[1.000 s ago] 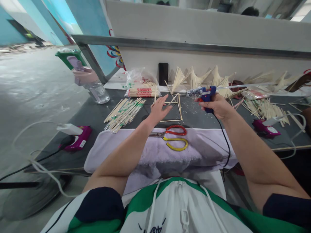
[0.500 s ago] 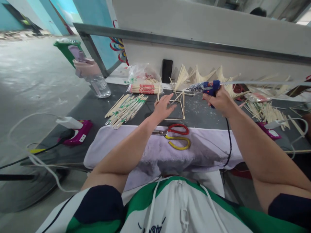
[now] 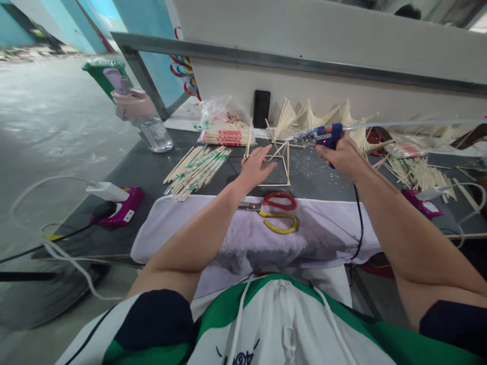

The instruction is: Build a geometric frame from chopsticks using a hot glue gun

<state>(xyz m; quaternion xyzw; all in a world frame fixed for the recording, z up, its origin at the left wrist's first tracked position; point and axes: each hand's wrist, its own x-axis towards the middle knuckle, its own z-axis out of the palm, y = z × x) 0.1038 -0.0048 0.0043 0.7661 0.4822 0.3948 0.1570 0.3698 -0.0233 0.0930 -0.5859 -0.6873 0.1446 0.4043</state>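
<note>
My right hand (image 3: 348, 154) is wrapped round a blue hot glue gun (image 3: 323, 136), with a long clear glue stick running out of its back. The gun's nozzle points left, at the top of a small frame of thin wooden sticks (image 3: 288, 165). My left hand (image 3: 256, 167) reaches over the frame's left part, with thumb and forefinger around a slanting wooden stick (image 3: 279, 150) that leads up to the nozzle. The exact finger contact is partly hidden. Scissors (image 3: 279, 215) with one red and one yellow handle lie just in front, on a lilac towel (image 3: 182, 228).
Loose wrapped chopsticks (image 3: 200, 170) lie left, a bundled pack (image 3: 226, 137) behind. A black phone (image 3: 262, 109) leans on the wall beside fanned stick models (image 3: 312, 116). A bottle (image 3: 146, 121) and purple power strip (image 3: 124, 208) stand left. The gun's black cord (image 3: 358, 223) hangs right.
The glue gun's nozzle has shifted very slightly to the left and the glue stick behind it tilts up a little more. My left hand stays in place on the frame.
</note>
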